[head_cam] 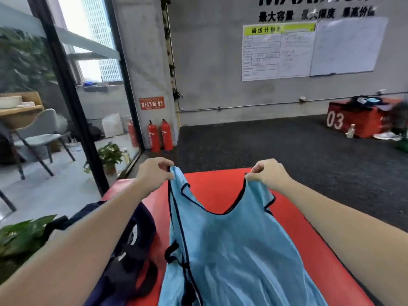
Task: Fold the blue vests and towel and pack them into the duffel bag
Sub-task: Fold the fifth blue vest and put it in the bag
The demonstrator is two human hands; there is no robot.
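Noted navy duffel bag [123, 246] at left on red tabletop [212, 186]. Found left hand [154, 173] and right hand [268, 174] each pinching a shoulder strap of blue vest [231, 250], held spread above the tabletop, beside the bag.

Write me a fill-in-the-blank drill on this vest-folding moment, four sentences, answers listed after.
1. Each hand pinches one ____ strap of the blue vest.
2. The vest hangs above a padded surface coloured ____.
3. The dark duffel bag lies below the ____ forearm.
4. The left hand and right hand hold the vest by its ____ end.

Answers: shoulder; red; left; top
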